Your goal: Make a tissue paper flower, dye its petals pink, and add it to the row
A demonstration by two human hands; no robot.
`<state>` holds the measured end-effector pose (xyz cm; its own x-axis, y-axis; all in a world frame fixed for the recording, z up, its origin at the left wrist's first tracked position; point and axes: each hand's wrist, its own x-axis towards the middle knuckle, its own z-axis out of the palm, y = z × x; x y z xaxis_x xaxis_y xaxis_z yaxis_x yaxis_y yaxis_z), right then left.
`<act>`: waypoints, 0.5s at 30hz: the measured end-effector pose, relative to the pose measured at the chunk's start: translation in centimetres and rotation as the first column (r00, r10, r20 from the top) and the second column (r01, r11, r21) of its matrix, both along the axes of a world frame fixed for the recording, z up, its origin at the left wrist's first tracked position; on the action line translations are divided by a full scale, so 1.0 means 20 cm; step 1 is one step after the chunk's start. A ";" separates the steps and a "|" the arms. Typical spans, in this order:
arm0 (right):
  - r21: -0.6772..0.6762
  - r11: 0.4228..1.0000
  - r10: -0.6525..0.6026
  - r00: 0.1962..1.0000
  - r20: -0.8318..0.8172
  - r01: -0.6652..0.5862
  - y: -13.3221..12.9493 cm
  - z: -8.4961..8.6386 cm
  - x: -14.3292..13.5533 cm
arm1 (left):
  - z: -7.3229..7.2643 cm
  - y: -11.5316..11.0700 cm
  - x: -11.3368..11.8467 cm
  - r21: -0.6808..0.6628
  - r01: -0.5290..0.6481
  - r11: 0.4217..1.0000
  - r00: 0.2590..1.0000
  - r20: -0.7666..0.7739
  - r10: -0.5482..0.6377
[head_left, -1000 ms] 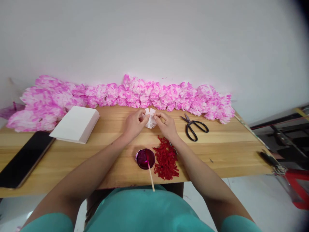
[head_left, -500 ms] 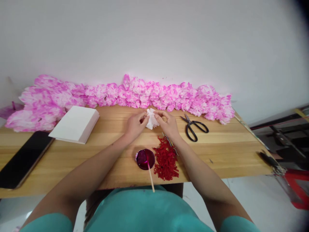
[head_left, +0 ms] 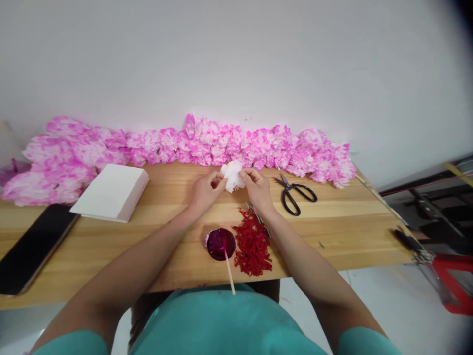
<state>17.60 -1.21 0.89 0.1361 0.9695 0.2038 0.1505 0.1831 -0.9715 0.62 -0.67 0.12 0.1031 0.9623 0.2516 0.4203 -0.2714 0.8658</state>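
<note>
A white tissue-paper flower [head_left: 232, 176] is held between my two hands, over the middle of the wooden table. My left hand [head_left: 208, 191] pinches its left edge between thumb and fingers. On the opposite edge, my right hand [head_left: 257, 190] has thumb and fingertips closed on the paper. Below the right wrist lies a heap of short red yarn pieces [head_left: 253, 244], with a grey metal tool [head_left: 254, 212] partly hidden at its top. Left of the yarn stands a small round dish of dark magenta liquid [head_left: 220, 244], a wooden stick [head_left: 229, 271] leaning in it.
Pink and white paper flowers [head_left: 210, 140] line the wall side. Black-handled scissors [head_left: 294, 193] lie right of my hands. At left are a stack of white paper [head_left: 113, 192] and a phone [head_left: 35, 249]. Another black-handled tool [head_left: 408, 241] rests by the right edge.
The white paper flower has been spread wider and rounder between my fingers, and sits slightly higher in view. The camera view has shifted slightly; the things on the table stay put.
</note>
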 end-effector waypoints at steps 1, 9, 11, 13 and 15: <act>0.022 1.000 0.002 0.999 0.046 -0.003 0.00 0.00 0.00 | 0.01 0.00 0.00 0.018 -0.017 1.000 1.000 -0.024 0.018; 0.131 0.990 0.019 0.957 0.290 -0.059 -0.03 0.02 -0.02 | 0.00 0.00 0.00 0.016 0.068 0.998 0.991 0.112 -0.069; 0.111 0.993 0.012 0.967 0.253 -0.042 -0.02 0.01 -0.02 | -0.02 0.01 0.01 -0.009 0.099 0.995 0.969 0.227 -0.094; 0.064 0.997 0.018 0.984 0.177 -0.030 -0.01 0.00 -0.01 | -0.03 0.03 0.01 -0.033 0.096 0.995 0.948 0.308 -0.082; 0.013 0.999 0.036 0.992 0.119 -0.038 0.00 0.00 0.01 | -0.03 0.03 0.02 -0.041 0.088 0.995 0.937 0.342 -0.069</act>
<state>17.78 -1.19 0.93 0.0738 0.9701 0.2313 0.2575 0.2055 -0.9442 0.92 -0.05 -0.57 0.0965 0.9679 0.2320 0.0776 -0.2397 0.9677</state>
